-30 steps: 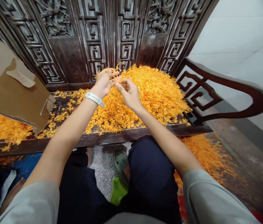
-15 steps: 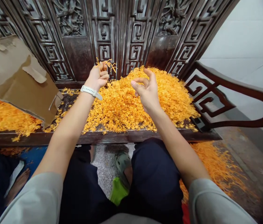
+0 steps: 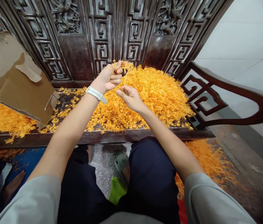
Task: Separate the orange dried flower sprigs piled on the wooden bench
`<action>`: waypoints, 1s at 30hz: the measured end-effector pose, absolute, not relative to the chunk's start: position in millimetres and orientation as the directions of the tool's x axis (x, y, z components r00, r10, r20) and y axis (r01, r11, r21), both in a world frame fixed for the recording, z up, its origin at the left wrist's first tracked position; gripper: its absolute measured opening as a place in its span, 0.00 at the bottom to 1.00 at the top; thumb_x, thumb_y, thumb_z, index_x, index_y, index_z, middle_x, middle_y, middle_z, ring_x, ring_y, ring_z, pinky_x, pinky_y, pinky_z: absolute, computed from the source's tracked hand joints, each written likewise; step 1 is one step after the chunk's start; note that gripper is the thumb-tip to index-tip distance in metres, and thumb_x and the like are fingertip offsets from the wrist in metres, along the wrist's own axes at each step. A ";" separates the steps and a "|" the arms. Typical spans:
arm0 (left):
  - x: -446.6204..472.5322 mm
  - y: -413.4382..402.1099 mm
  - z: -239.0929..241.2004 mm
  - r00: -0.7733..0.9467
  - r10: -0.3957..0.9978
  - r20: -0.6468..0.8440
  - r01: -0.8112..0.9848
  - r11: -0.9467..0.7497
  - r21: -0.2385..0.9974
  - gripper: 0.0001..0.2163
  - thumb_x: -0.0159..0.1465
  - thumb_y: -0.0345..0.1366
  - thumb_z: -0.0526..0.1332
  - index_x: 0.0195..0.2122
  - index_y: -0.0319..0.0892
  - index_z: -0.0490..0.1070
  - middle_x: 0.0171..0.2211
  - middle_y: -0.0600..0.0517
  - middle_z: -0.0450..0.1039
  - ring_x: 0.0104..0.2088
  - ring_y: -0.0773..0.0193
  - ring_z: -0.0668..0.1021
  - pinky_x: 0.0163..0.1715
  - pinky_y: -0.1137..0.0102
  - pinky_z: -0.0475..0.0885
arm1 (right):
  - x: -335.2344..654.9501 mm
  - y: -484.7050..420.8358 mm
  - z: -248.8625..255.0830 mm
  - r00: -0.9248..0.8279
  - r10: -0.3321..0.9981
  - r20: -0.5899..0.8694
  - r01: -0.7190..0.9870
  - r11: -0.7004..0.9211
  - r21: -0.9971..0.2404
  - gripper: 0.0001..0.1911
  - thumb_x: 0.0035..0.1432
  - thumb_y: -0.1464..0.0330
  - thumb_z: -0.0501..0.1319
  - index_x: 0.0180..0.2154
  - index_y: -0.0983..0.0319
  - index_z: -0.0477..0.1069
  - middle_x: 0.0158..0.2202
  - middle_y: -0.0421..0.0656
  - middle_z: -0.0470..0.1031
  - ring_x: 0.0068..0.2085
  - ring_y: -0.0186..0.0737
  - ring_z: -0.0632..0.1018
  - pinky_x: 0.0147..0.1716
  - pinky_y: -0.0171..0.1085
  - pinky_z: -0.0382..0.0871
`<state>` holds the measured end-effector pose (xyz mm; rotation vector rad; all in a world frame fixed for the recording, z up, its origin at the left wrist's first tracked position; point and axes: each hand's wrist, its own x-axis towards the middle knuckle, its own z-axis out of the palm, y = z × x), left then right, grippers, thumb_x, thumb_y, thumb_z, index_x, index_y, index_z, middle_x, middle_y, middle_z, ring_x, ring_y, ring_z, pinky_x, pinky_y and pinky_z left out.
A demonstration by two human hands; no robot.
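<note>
A big heap of thin orange strands (image 3: 152,93) lies on the seat of a dark carved wooden bench (image 3: 145,134). My left hand (image 3: 109,77), with a white band on its wrist, is raised over the heap and closed on a small bunch of orange strands (image 3: 119,66). My right hand (image 3: 130,98) sits just below and to the right of it, fingers pinched on a strand that runs up toward the bunch.
A torn cardboard box (image 3: 17,84) stands on the bench at the left, with more orange strands (image 3: 3,119) beside it. The curved armrest (image 3: 229,93) closes the bench's right end. More strands (image 3: 206,161) cover the floor at the right. Another person's foot (image 3: 12,186) shows at the lower left.
Half a second ago my right hand was open and apart from the left. It has come back to the left hand and pinched a strand; the left hand still holds its bunch.
</note>
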<state>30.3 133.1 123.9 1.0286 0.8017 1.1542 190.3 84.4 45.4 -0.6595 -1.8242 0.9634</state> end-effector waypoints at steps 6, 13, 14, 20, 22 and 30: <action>38.0 142.5 108.1 0.159 0.984 -0.082 -0.305 0.129 0.944 0.08 0.72 0.29 0.56 0.34 0.42 0.68 0.16 0.62 0.52 0.12 0.76 0.49 0.14 0.74 0.44 | 192.9 53.3 66.6 -0.349 0.585 0.733 0.220 0.811 -0.542 0.18 0.75 0.55 0.58 0.34 0.57 0.65 0.26 0.38 0.63 0.27 0.36 0.63 0.31 0.40 0.58; -14.2 157.5 91.6 -0.094 0.960 -0.263 -0.581 0.161 0.798 0.15 0.75 0.27 0.49 0.31 0.42 0.65 0.12 0.63 0.50 0.09 0.76 0.49 0.11 0.78 0.41 | 177.7 -9.4 102.4 -0.286 0.324 0.902 0.153 0.945 -0.290 0.11 0.77 0.63 0.55 0.41 0.57 0.72 0.31 0.40 0.71 0.29 0.35 0.70 0.33 0.38 0.71; -23.8 159.2 93.0 -0.066 0.963 -0.260 -0.637 0.160 0.754 0.15 0.76 0.27 0.48 0.31 0.42 0.65 0.12 0.62 0.51 0.09 0.76 0.50 0.10 0.78 0.42 | 182.0 -1.8 101.5 -0.189 0.362 0.913 0.223 0.921 -0.319 0.12 0.77 0.60 0.54 0.43 0.57 0.72 0.34 0.41 0.72 0.31 0.36 0.72 0.36 0.39 0.73; -39.0 152.9 119.6 0.155 0.980 -0.128 -0.766 0.201 0.610 0.16 0.79 0.31 0.51 0.31 0.42 0.68 0.14 0.60 0.57 0.09 0.77 0.55 0.09 0.79 0.47 | 222.3 88.0 58.7 0.105 0.760 0.641 0.653 0.433 -0.621 0.40 0.64 0.44 0.64 0.67 0.61 0.63 0.62 0.59 0.65 0.65 0.63 0.68 0.65 0.68 0.65; -30.6 145.4 128.9 0.217 0.971 -0.104 -0.754 0.234 0.614 0.16 0.79 0.31 0.51 0.32 0.42 0.68 0.15 0.59 0.59 0.10 0.78 0.54 0.09 0.80 0.47 | 222.5 102.7 44.7 0.038 0.853 0.521 0.572 0.409 -0.711 0.40 0.64 0.40 0.61 0.64 0.61 0.66 0.63 0.59 0.65 0.66 0.63 0.68 0.65 0.65 0.67; 16.5 137.3 139.5 0.237 0.966 -0.103 -0.731 0.248 0.636 0.11 0.77 0.32 0.53 0.37 0.41 0.71 0.15 0.62 0.53 0.09 0.79 0.54 0.11 0.81 0.44 | 183.5 58.3 62.4 -0.424 0.739 0.523 0.225 0.646 -0.730 0.24 0.74 0.46 0.55 0.33 0.58 0.65 0.26 0.40 0.70 0.28 0.36 0.75 0.31 0.38 0.69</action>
